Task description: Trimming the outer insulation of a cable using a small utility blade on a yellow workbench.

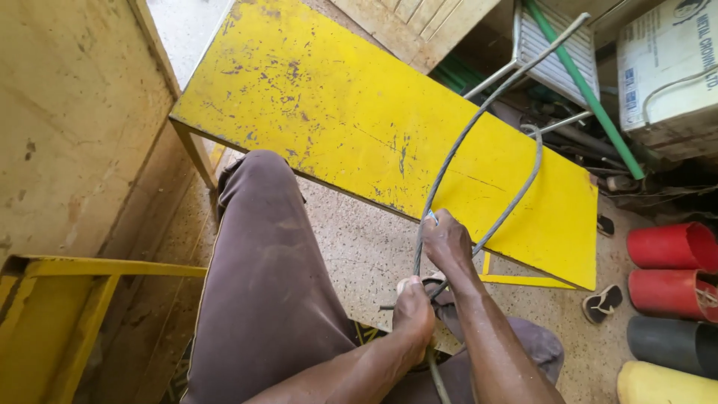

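Note:
A thick grey cable (pixel 479 123) loops up over the yellow metal bench top (pixel 336 112) and curves back down to my hands. My right hand (pixel 447 241) is closed around the cable where the two runs of the loop meet. Just below it, my left hand (pixel 413 308) pinches the cable's lower part close to my lap. Both hands sit above my knees in brown trousers (pixel 265 284). The cable's lower end runs down between my forearms and out of sight.
Red, dark and yellow pipes (pixel 673 247) lie at the right. A green pipe (pixel 591 97), a cardboard box (pixel 666 67) and metal scrap crowd the far right. A sandal (pixel 602 303) lies on the speckled floor. A wooden panel (pixel 75 112) and a yellow frame (pixel 67 299) stand on the left.

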